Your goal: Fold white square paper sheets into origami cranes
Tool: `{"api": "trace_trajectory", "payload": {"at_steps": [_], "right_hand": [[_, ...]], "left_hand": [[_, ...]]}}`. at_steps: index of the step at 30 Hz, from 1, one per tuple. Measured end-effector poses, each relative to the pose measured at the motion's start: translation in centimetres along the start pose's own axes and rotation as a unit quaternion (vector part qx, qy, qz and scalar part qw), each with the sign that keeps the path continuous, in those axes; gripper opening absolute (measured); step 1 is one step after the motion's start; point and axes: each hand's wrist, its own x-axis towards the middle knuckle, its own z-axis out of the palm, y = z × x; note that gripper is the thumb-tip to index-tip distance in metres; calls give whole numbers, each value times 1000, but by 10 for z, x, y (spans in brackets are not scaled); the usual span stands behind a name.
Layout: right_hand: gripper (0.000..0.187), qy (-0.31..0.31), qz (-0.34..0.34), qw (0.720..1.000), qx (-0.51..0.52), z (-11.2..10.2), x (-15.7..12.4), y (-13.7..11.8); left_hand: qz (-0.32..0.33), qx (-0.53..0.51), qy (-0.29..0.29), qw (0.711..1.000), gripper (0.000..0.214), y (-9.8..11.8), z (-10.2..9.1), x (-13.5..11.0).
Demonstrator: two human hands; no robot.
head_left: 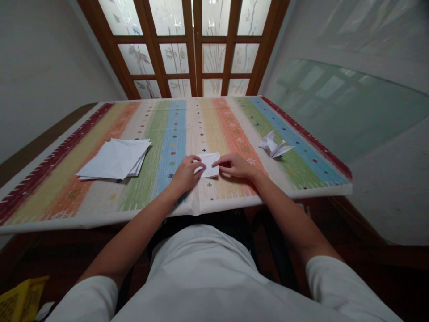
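Observation:
A small folded square of white paper (209, 162) lies on the striped tablecloth (194, 120) near the table's front edge. My left hand (188, 171) is closed at the paper's left side, thumb and fingers pinching that edge. On the opposite side my right hand (236, 164) has its fingertips together on the paper's right edge. Both forearms reach in over the front of the table. Parts of the paper's side edges are hidden under my fingers.
To the left lies a stack of white paper sheets (115, 158). A folded white paper crane (274, 145) stands at the right. Wooden doors with glass panes (194, 49) rise behind the table. A yellow crate (23, 297) is on the floor at lower left.

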Motion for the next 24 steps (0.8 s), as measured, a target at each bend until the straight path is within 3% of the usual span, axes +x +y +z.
{"api": "trace_trajectory", "payload": {"at_steps": [4,8,12,18,24], "right_hand": [[22,-39,-12,999,-20,-5,-2,2],[9,-43,-50,997,-33,-11,0,2],[13,-39,-76,996,-16,-12,2,0],[34,-33,-11,997,72,-8,2,0],[26,2,28,999,46,-7,1,-3]], "left_hand": [[39,-3,-68,997,38,3,1,2],[62,27,-77,995,33,10,-3,1],[91,33,-83,992,27,16,-8,-2],[107,5,-93,990,34,19,-11,-4],[65,-21,-91,994,20,16,-12,-2]]}}
